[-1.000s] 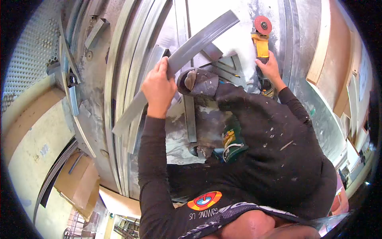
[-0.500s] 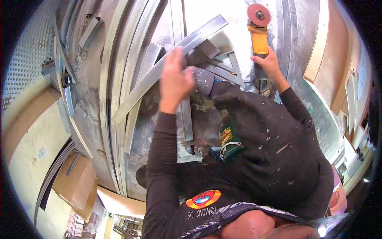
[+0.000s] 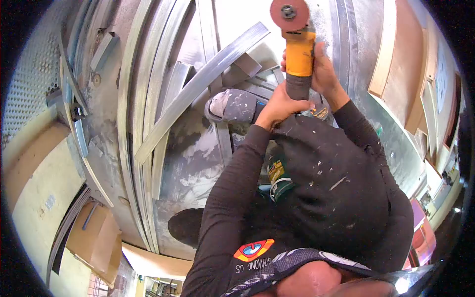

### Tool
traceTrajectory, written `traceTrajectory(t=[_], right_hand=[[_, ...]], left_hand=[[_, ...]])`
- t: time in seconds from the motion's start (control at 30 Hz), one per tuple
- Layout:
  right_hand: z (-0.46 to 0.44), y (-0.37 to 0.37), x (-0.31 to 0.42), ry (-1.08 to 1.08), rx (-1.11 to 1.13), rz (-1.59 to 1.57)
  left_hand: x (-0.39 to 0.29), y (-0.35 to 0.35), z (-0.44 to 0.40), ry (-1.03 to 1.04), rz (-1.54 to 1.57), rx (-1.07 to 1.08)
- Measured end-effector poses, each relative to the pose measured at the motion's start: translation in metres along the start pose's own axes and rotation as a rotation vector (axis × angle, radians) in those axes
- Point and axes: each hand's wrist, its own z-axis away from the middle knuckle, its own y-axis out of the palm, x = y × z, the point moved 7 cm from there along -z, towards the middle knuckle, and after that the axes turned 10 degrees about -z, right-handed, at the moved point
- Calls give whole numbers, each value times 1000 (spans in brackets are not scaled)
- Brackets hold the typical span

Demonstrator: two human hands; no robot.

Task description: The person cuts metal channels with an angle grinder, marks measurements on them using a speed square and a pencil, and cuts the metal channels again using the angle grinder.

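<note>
Both of my hands are on a yellow and black angle grinder (image 3: 300, 57), its reddish disc (image 3: 282, 17) pointing away from me. My left hand (image 3: 286, 105) wraps around the dark rear part of the grinder's body. With its palm behind the yellow part, my right hand (image 3: 324, 74) grips from the right side; fingertips show at the left edge. Left of the grinder, a square metal tube (image 3: 203, 91) lies diagonally over other bars, with neither hand touching it. Short metal offcuts (image 3: 247, 64) lie beneath and beside its upper end.
Long metal bars (image 3: 129, 114) run along the floor to the left. My foot in a grey, paint-spotted covering (image 3: 237, 105) rests close to the tube. Wooden-edged panels (image 3: 383, 54) lean at the right. A cardboard box (image 3: 94, 237) stands at lower left.
My left hand has moved from above the metal tube to the grinder's rear. The grinder has come left, and my right hand's hold has shifted forward onto its yellow body.
</note>
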Motion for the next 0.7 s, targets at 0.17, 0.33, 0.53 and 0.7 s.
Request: traceTrajectory(t=[0.17,0.33,0.53,0.7], right_hand=[[3,-1,1,-19,-46,162],[1,1,2,-118,-261,246],[-2,-4,2,-21,-415,191],[-2,-8,17,-73,-481,526]], left_hand=[[-1,2,0,-39,60,51],[-9,-2,-1,3,-90,-46],[-3,0,-8,-18,-92,-20],[-24,-26,7,205,-534,-236]])
